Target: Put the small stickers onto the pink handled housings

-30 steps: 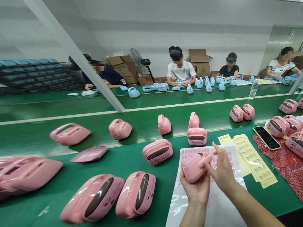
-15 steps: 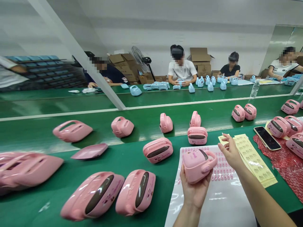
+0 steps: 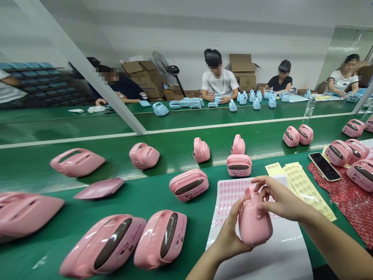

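Note:
My left hand (image 3: pixel 229 231) grips a pink plastic case (image 3: pixel 255 223) from its left side and holds it upright over a clear sheet of pink stickers (image 3: pixel 230 194). My right hand (image 3: pixel 276 198) rests on the top of the same case, its fingers curled and pinched at the upper edge. I cannot make out whether a sticker sits under the fingertips. Yellow sticker sheets (image 3: pixel 303 184) lie just right of the hands.
Several more pink cases lie around on the green belt (image 3: pixel 175 153), two big ones (image 3: pixel 134 241) near the front left. A phone (image 3: pixel 324 166) and red bubble wrap (image 3: pixel 346 194) are at the right. Several people work on blue cases (image 3: pixel 253 102) across the far table.
My right hand came back from the yellow sheets onto the top of the case. My left hand turned the case upright and lowered it a little.

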Tool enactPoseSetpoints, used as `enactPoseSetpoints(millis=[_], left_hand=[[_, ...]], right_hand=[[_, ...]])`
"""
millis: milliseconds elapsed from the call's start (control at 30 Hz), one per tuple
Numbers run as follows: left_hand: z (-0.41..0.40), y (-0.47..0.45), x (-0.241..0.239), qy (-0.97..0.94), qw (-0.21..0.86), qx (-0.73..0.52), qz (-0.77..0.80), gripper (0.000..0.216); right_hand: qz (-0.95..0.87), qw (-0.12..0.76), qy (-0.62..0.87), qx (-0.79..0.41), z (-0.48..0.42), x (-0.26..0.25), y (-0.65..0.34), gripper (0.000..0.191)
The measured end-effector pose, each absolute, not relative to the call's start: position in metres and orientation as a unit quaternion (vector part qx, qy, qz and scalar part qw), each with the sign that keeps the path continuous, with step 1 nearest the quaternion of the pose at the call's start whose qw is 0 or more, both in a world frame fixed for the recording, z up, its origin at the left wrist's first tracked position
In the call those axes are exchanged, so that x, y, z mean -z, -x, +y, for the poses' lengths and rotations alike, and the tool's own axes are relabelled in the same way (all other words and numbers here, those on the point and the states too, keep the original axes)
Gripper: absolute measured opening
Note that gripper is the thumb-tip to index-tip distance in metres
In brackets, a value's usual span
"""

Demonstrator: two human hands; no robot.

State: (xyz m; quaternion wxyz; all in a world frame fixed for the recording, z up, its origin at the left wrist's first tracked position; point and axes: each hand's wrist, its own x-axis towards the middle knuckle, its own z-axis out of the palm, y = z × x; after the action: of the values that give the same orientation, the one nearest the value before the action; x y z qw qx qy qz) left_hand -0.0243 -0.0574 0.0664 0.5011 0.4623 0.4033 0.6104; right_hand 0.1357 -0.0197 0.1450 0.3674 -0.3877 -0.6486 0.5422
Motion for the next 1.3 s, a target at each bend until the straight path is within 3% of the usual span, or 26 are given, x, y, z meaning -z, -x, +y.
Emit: enactPoseSetpoints(millis=[300,567,800,1033,1133,1300], left_hand=[[-0.044,0.054,-0.028,-0.665,0.449,-0.470,0.368,0.100],[-0.052,0.047,-0.034,-0.637,0.446,-0.497,0.385,0.097],[-0.057,0.044,-0.025,-0.614,0.441,-0.518,0.400,0.097],[-0.052,0.046,-0.029,-0.717,0.339,-0.508,0.336,0.104],[-0.051,0.046,-0.041,-0.730,0.339,-0.511,0.302,0.105],[-0.052,0.051,-0.044,-0.706,0.403,-0.509,0.282,0.101]], right_hand=[[-0.686,0.324,0.415,-0.503,-0.026,-0.152,-0.133,0.054],[-0.757,0.304,0.411,-0.407,-0.028,-0.152,-0.130,0.058],[-0.787,0.408,0.376,-0.270,-0.038,-0.124,-0.129,0.054],[-0.779,0.499,0.363,-0.114,-0.055,-0.103,-0.121,0.055],[-0.760,0.502,0.387,-0.144,-0.055,-0.105,-0.122,0.060],[-0.693,0.466,0.449,-0.316,-0.021,-0.104,-0.131,0.067]])
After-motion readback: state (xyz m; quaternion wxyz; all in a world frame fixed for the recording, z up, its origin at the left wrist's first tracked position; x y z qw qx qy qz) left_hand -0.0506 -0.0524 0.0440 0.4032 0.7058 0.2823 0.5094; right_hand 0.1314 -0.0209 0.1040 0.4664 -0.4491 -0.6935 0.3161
